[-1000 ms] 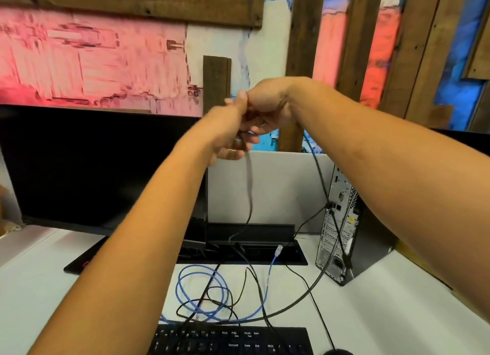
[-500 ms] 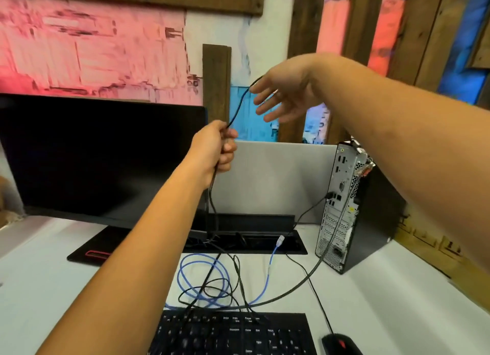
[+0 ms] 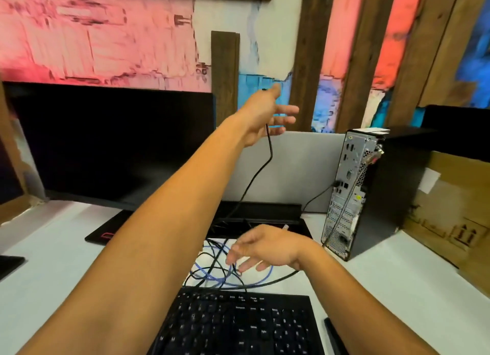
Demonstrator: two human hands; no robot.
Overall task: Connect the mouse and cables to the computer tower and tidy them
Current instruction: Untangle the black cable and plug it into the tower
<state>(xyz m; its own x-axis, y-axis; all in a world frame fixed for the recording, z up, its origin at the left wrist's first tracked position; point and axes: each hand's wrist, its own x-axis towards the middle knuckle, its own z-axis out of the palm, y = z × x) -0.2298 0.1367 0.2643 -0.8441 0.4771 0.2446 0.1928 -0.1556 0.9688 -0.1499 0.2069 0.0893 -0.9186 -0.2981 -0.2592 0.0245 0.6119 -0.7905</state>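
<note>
While loose fingers (image 3: 240,261) overhang tangled cables (image 3: 217,269), the left hand (image 3: 265,115) pinches a black cord (image 3: 269,153) above the monitor (image 3: 111,145).

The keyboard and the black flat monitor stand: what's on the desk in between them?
In the head view, a tangle of black cables and a coiled blue cable lies between the keyboard and the monitor stand, with the right hand hovering above it.
</note>
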